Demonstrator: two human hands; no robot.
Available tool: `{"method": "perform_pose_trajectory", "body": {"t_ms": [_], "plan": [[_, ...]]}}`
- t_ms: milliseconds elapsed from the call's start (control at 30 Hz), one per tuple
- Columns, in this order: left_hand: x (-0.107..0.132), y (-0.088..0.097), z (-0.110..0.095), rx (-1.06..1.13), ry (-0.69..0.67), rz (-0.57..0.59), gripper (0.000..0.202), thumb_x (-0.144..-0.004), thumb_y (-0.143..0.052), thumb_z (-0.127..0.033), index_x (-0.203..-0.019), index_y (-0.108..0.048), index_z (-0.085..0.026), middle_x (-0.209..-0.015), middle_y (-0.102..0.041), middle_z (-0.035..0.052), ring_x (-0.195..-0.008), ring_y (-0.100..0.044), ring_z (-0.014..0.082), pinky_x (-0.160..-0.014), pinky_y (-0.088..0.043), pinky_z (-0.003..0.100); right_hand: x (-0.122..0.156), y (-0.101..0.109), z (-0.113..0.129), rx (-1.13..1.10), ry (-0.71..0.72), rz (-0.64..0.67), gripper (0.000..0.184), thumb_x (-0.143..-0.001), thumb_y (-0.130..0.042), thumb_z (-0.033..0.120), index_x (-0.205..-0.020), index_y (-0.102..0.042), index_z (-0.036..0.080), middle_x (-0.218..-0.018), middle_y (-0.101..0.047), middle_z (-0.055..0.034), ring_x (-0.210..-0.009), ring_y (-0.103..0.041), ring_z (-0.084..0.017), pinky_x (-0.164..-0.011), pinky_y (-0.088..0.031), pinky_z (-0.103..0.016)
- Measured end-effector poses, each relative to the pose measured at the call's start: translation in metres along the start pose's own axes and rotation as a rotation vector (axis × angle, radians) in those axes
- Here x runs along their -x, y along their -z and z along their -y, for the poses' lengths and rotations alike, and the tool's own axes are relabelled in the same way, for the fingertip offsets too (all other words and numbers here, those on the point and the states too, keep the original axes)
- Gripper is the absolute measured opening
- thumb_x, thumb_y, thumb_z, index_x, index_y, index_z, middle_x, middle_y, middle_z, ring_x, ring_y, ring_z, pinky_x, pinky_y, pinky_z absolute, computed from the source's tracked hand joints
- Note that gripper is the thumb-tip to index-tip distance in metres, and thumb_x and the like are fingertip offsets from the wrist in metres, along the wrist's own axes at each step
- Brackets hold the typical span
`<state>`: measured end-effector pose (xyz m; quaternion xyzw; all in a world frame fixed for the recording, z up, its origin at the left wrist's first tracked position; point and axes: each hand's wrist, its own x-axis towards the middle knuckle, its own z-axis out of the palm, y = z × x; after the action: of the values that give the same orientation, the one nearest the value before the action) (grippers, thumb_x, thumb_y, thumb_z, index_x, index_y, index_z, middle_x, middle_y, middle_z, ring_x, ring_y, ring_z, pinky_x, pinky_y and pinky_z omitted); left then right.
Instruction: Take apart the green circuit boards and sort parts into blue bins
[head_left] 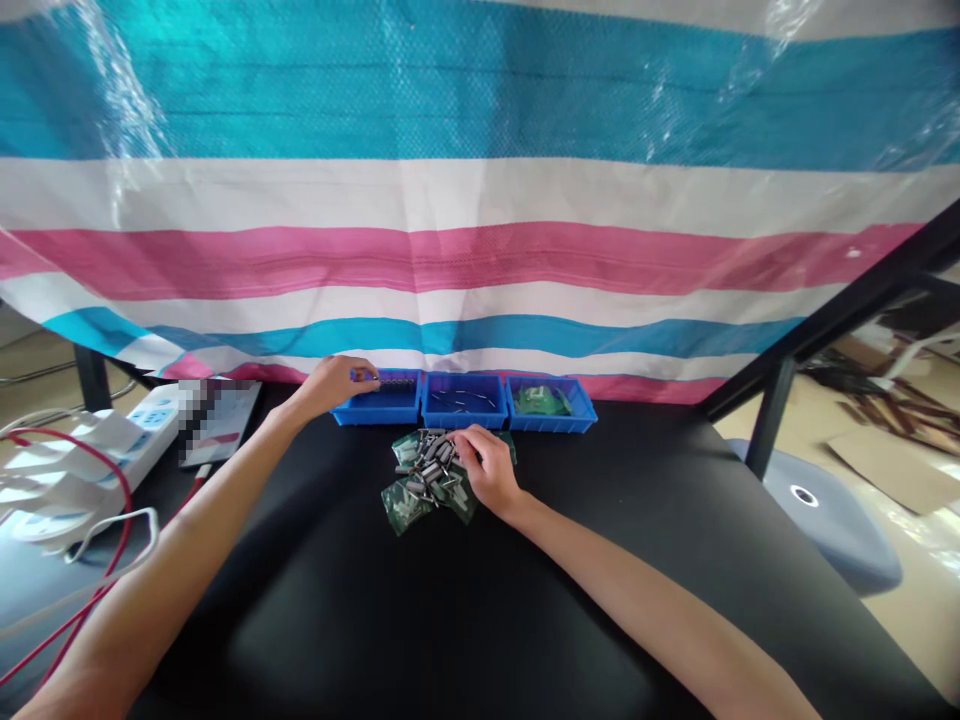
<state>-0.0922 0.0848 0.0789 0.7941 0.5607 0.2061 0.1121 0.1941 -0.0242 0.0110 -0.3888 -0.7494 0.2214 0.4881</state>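
Observation:
My left hand [341, 383] reaches over the left blue bin [386, 408], its fingers pinched at the near-left corner. What lies between those fingertips is too small to tell. Dark small parts line the back of that bin. My right hand [487, 468] rests at the right side of a pile of small metal cylinders and pins [435, 465], fingers curled in towards it. Whether it grips one of the pieces is hidden. Under and around the pile are green-tinted plastic bags [407, 508] with similar small pieces inside.
The middle blue bin [465, 412] holds a few thin metal pins; the right blue bin [551, 420] holds a green bag. At left are a power strip [154, 420], a phone [232, 415] and red and white cables. A striped tarp [480, 260] hangs behind the black table [360, 620].

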Motion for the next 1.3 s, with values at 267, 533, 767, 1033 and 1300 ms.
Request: {"method": "perform_pose_trajectory", "body": {"t_ms": [267, 533, 767, 1033, 1300], "plan": [[-0.002, -0.008, 0.013, -0.234, 0.053, 0.081, 0.025, -0.075, -0.058, -0.039, -0.086, -0.068, -0.02, -0.072, -0.066, 0.0041, -0.072, -0.06, 0.0226, -0.063, -0.037, 0.029, 0.0, 0.0, 0.0, 0.001, -0.01, 0.01, 0.028, -0.098, -0.04, 0.029, -0.092, -0.066, 0.019, -0.086, -0.066, -0.0058, -0.081, -0.064, -0.017, -0.075, -0.048, -0.027], [-0.002, -0.011, 0.015, -0.45, 0.136, 0.073, 0.028, -0.076, -0.056, -0.043, -0.091, -0.068, -0.023, -0.084, -0.07, 0.0045, -0.082, -0.062, 0.0229, -0.064, -0.039, 0.025, 0.001, 0.0, 0.0, -0.001, -0.023, 0.018, 0.029, -0.098, -0.041, 0.03, -0.092, -0.067, 0.019, -0.086, -0.066, -0.0056, -0.081, -0.064, -0.017, -0.072, -0.049, -0.025], [-0.002, -0.016, 0.016, -0.499, 0.125, 0.079, 0.027, -0.076, -0.055, -0.041, -0.092, -0.068, -0.022, -0.089, -0.07, 0.0077, -0.087, -0.062, 0.0266, -0.068, -0.041, 0.027, 0.001, 0.002, 0.001, 0.003, -0.021, 0.017, 0.029, -0.098, -0.04, 0.03, -0.093, -0.067, 0.019, -0.086, -0.067, -0.0059, -0.08, -0.064, -0.017, -0.074, -0.049, -0.027], [0.001, -0.013, 0.007, -0.506, 0.101, 0.061, 0.027, -0.079, -0.057, -0.041, -0.093, -0.066, -0.021, -0.093, -0.069, 0.0091, -0.088, -0.063, 0.0272, -0.069, -0.041, 0.028, 0.0, 0.001, 0.001, -0.004, -0.011, 0.009, 0.028, -0.098, -0.041, 0.028, -0.092, -0.066, 0.019, -0.086, -0.066, -0.0055, -0.079, -0.064, -0.017, -0.074, -0.048, -0.027], [0.025, -0.008, -0.071, -0.172, -0.209, 0.042, 0.024, -0.087, -0.053, -0.04, -0.089, -0.067, -0.021, -0.073, -0.066, 0.0, -0.065, -0.058, 0.0135, -0.061, -0.037, 0.022, 0.0, 0.001, 0.0, 0.009, -0.017, 0.016, 0.027, -0.098, -0.041, 0.027, -0.093, -0.066, 0.019, -0.085, -0.066, -0.0057, -0.08, -0.063, -0.017, -0.073, -0.048, -0.027]]}}
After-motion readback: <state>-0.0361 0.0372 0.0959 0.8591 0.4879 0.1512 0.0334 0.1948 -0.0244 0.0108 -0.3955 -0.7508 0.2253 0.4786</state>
